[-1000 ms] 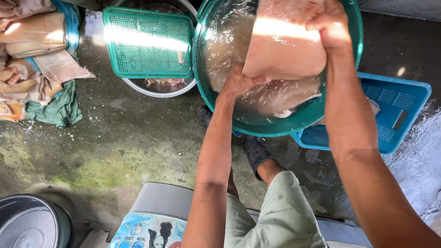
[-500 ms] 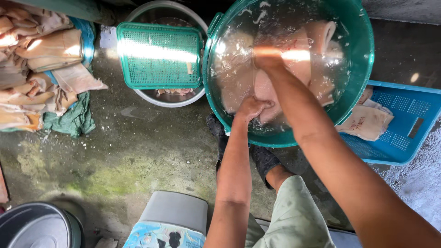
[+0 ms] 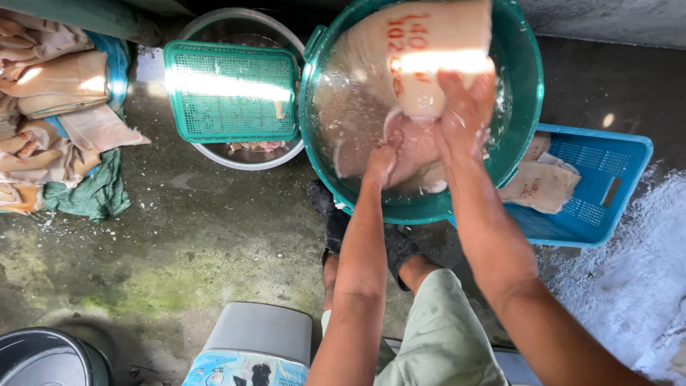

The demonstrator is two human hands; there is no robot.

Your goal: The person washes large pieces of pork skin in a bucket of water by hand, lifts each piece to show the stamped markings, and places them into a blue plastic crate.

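A round green basin (image 3: 529,93) of cloudy water holds a large pale slab of pork skin (image 3: 429,50) with red stamp marks. My right hand (image 3: 464,107) grips the slab's lower edge and holds it lifted out of the water. Down in the water, my left hand (image 3: 382,161) is closed on another pale piece (image 3: 414,154) below the slab. Both forearms are wet.
A green mesh tray (image 3: 232,89) lies over a metal bowl (image 3: 246,154) left of the basin. A blue crate (image 3: 600,182) with pale pieces sits to the right. More pale slabs (image 3: 50,107) are piled far left on green cloth. A grey stool (image 3: 261,332) and dark pot (image 3: 43,357) stand near me.
The slab was pushed down into the water half a second ago. Now my right hand has raised it again, stamped side up, and my left hand has stayed low in the basin.
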